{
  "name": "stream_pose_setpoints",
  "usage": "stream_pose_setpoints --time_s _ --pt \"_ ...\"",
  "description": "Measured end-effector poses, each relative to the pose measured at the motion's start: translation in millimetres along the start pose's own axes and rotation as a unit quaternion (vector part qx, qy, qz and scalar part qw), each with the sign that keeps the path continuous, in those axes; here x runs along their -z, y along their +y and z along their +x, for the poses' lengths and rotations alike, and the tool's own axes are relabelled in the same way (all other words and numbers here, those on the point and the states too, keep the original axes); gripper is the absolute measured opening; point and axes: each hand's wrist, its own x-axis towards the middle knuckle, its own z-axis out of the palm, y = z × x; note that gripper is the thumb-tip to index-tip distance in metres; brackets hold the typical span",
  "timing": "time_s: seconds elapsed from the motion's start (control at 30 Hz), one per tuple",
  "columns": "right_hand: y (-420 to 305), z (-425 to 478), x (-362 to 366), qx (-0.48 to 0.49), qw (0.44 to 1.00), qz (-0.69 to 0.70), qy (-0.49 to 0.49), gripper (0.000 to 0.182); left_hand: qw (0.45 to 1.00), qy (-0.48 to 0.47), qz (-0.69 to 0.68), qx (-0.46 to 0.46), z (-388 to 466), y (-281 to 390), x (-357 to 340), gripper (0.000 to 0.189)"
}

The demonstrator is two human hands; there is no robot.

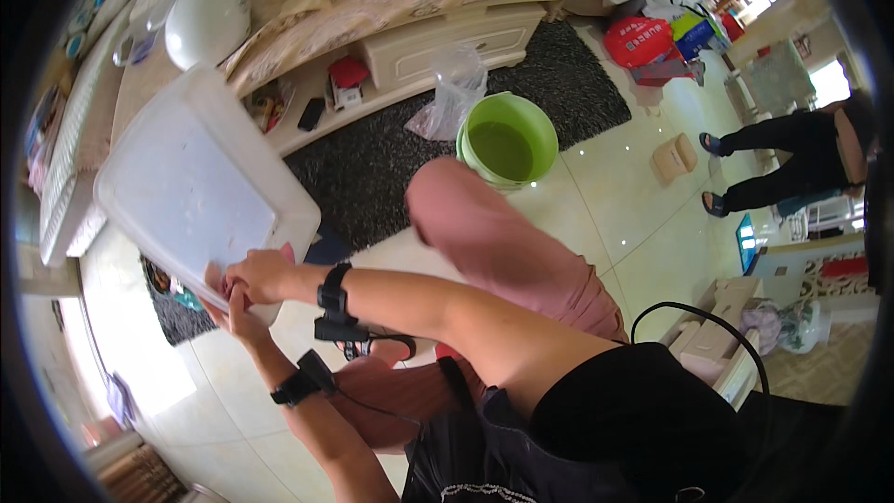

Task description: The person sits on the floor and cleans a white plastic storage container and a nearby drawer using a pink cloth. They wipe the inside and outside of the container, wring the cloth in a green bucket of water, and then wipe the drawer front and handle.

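Note:
A large translucent white plastic bin or lid [202,168] is tilted up in front of me, its broad flat face towards me. At its near lower corner, my left hand [241,314] grips the rim. My right hand [262,278] is closed against the same corner, touching the left fingers. A small pinkish bit shows beside the right fist, but what it is and whether that hand grips it or the plastic are hidden. Beyond my raised knee stands a light green bucket [543,127] with murky liquid inside.
A clear plastic bag [457,87] sits behind the bucket on a dark shaggy rug [559,70]. The low cabinet [447,49] bears a lace cloth and a white helmet-like object [208,21]. To the right are a beige small bin [675,156], several bags, and another person [782,154] standing.

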Motion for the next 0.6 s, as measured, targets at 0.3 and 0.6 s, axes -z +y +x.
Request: stream_pose_setpoints --time_s 0.3,0.6 --pt "8.8 -1.6 23.1 -0.025 0.983 -0.035 0.178 0.017 0.992 0.051 0.115 -0.018 -8.8 23.4 -12.9 0.069" --pt "55.0 13.4 24.8 0.039 0.987 -0.077 0.133 0.036 0.995 0.056 0.02 -0.078 6.5 20.9 -11.6 0.107"
